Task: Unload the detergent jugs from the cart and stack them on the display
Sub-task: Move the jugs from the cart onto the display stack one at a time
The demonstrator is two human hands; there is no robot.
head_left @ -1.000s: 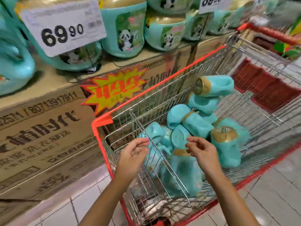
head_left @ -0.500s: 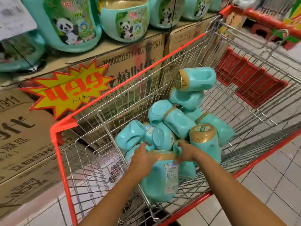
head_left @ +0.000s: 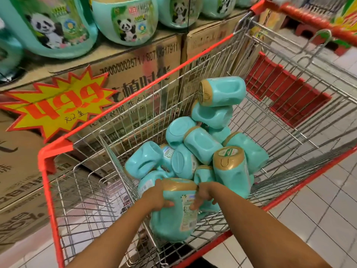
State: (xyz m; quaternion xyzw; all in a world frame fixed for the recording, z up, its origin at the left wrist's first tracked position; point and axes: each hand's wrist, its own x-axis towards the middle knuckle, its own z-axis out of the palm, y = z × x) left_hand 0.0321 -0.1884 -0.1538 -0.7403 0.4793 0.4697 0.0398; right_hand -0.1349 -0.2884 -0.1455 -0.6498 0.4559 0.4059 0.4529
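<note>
At the bottom middle of the frame, the left hand (head_left: 157,198) and the right hand (head_left: 204,196) each grip one side of a blue-green jug (head_left: 172,223) with a gold cap. This jug is inside the red wire cart (head_left: 45,157), at its near end. Just behind it, in the middle of the frame, more jugs (head_left: 202,146) lie in a messy pile. Past the cart, at the upper left, panda jugs (head_left: 125,22) stand on brown boxes (head_left: 139,60). A yellow star sign (head_left: 58,105) is stuck on the boxes.
</note>
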